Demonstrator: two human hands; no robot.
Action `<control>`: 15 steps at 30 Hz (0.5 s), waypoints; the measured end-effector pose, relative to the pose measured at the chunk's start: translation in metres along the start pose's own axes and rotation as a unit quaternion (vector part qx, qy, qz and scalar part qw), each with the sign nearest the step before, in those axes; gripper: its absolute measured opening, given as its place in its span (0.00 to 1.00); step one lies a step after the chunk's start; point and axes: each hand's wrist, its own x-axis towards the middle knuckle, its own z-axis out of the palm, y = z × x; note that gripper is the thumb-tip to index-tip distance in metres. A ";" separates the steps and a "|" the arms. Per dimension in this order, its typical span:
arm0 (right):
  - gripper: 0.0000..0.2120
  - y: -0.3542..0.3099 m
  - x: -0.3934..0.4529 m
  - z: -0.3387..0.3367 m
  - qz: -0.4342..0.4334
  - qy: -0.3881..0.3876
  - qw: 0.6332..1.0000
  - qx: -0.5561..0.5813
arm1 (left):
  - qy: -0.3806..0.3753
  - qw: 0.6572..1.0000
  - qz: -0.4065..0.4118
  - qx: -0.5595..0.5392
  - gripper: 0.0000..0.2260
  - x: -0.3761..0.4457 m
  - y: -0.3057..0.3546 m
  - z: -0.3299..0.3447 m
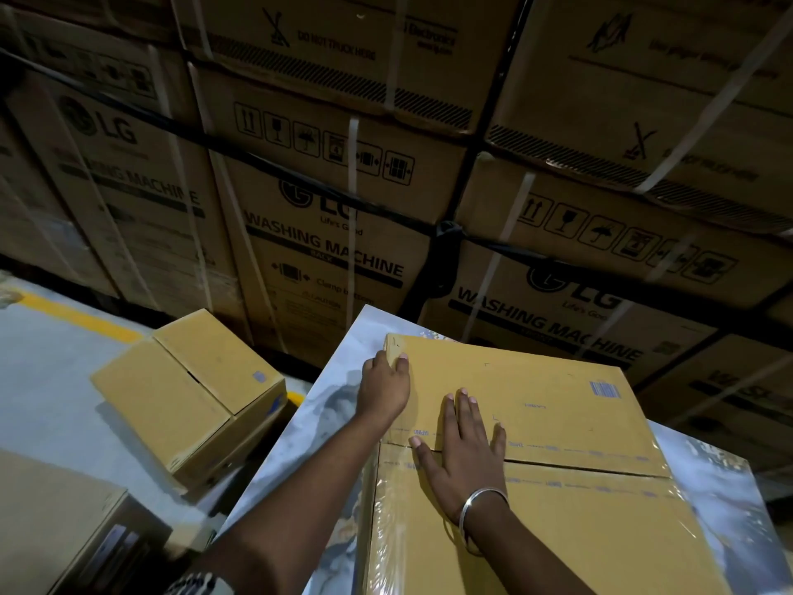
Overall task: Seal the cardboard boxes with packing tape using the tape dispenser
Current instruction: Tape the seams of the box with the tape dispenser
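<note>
Cardboard box lies on a marbled grey table, flaps closed, clear tape along the near flap. Left hand grips the box's far-left corner, fingers curled over the edge. Right hand presses flat on the centre seam, fingers straight. A second closed box sits on the floor, left.

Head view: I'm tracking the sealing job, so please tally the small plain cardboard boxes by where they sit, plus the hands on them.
Cardboard box on the table: 1
Cardboard boxes left of the table: 2
Hands on the first box, left hand and right hand: 2
Total: 5
</note>
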 end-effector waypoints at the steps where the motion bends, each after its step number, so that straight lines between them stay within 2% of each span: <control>1: 0.41 0.000 0.000 0.000 0.000 0.000 1.000 0.001 | 0.002 1.000 -0.007 0.005 0.24 0.002 -0.001 -0.001; 6: 0.41 0.001 0.000 0.000 0.001 -0.005 1.000 -0.006 | 0.047 0.998 0.012 -0.031 0.24 0.010 0.004 -0.005; 10: 0.43 0.001 0.001 0.001 0.001 -0.009 1.000 0.004 | 0.033 0.998 0.006 -0.060 0.23 0.019 0.010 0.000; 15: 0.45 0.001 0.002 -0.001 0.003 -0.010 1.000 0.005 | 0.047 0.998 -0.002 -0.043 0.20 0.023 0.016 -0.001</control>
